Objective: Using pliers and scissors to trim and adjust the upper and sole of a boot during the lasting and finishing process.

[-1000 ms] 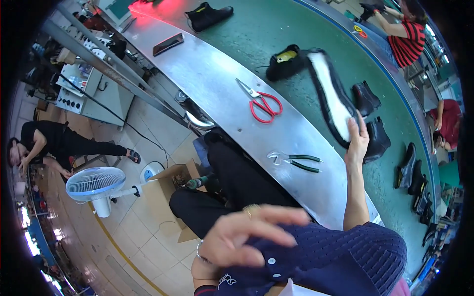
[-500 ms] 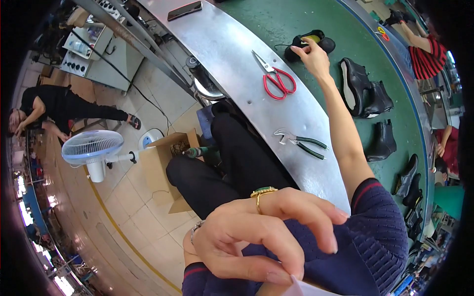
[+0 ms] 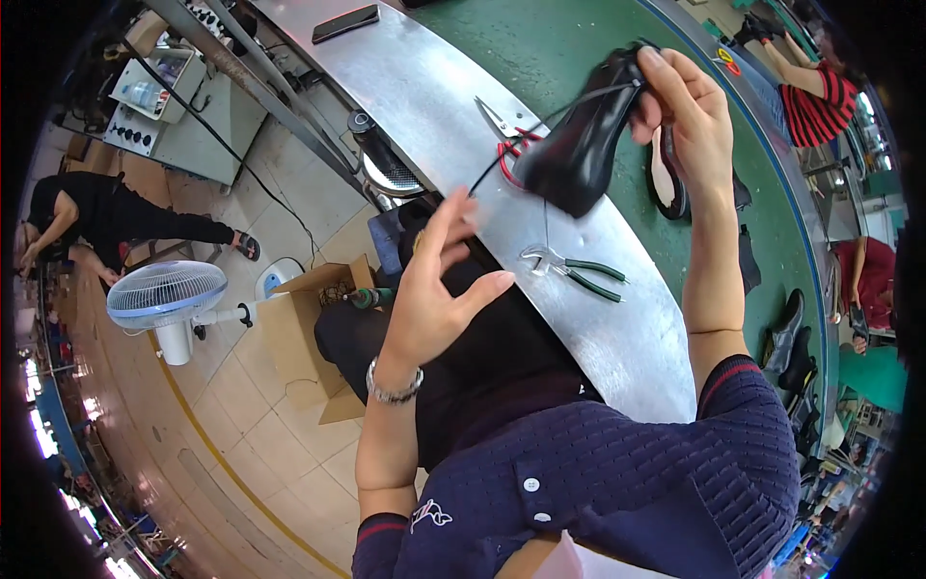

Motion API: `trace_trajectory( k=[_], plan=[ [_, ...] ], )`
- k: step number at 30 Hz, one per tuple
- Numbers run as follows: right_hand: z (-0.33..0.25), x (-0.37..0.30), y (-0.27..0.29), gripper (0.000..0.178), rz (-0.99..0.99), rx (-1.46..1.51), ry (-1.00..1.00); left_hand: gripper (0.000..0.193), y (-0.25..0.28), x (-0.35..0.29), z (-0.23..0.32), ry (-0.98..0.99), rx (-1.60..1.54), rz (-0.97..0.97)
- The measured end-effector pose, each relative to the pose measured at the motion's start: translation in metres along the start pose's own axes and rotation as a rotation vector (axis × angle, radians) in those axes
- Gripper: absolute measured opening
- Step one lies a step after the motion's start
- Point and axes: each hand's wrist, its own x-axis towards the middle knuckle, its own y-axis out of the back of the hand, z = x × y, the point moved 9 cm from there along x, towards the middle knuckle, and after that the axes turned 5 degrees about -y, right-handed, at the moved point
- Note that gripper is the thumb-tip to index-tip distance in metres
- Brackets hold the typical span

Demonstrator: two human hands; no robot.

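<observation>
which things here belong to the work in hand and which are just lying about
In the work:
black boot, held in the right hand
black cord running toward the open left hand
probably the red-handled scissors and green-handled pliers nearby

Seemingly just lying about:
phone
fan
cardboard box
</observation>
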Motion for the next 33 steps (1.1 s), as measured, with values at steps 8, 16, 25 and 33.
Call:
trace_trajectory(
  k=[8, 16, 25, 33],
  plan=[
    [0.023, -0.057, -0.167, 0.020, -0.666, 0.329, -0.405, 0.117, 0.010, -0.067, -0.061, 0.370, -0.748, 0.003],
    [0.031, -0.091, -0.277, 0.049, -0.865, 0.340, -0.327, 0.128, 0.064, -0.139, -0.084, 0.010, -0.174, 0.190],
    [0.136, -0.083, -0.132, 0.041, -0.354, -0.562, -0.092, 0.056, 0.101, -0.248, -0.146, 0.061, -0.875, 0.498],
    [0.220, -0.173, -0.025, 0.052, -0.283, -1.227, -0.166, 0.052, 0.124, -0.231, -0.119, 0.502, -0.814, 0.737]
  ],
)
